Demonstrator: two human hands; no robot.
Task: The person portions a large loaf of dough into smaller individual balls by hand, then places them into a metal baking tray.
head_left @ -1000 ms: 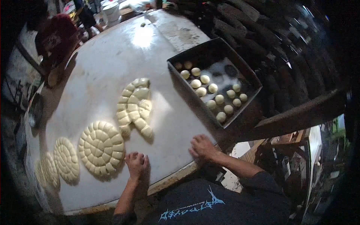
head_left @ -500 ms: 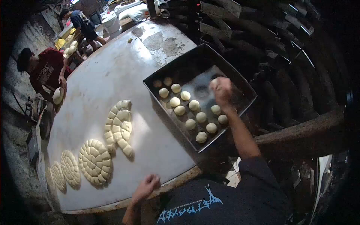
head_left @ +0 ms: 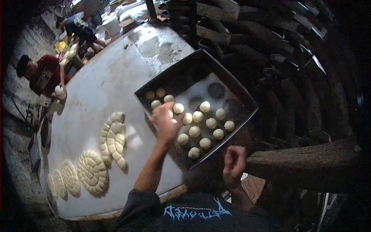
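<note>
My left hand (head_left: 166, 119) reaches over the near-left side of a dark metal tray (head_left: 235, 87), fingers bent down among pale round dough balls (head_left: 194, 132); its fingertips are blurred, and what they hold, if anything, cannot be made out. My right hand (head_left: 234, 160) is just outside the tray's near right edge, with its fingers curled in and no dough visible in it. Several dough balls sit spaced apart in the tray's left and near parts. Left of the tray, a curved strip of segmented dough (head_left: 115, 140) lies on the pale tabletop (head_left: 91, 104).
Scored dough discs (head_left: 92, 173) stand in a row at the table's near left. A person in a red shirt (head_left: 48, 75) handles a dough lump (head_left: 60, 92) at the far-left edge; another person (head_left: 79, 30) bends over behind. A wooden beam (head_left: 297, 156) is at the right.
My left hand has moved from the table's front edge up over the tray. My right hand has withdrawn from inside the tray to its near side. Another ball now sits mid-tray.
</note>
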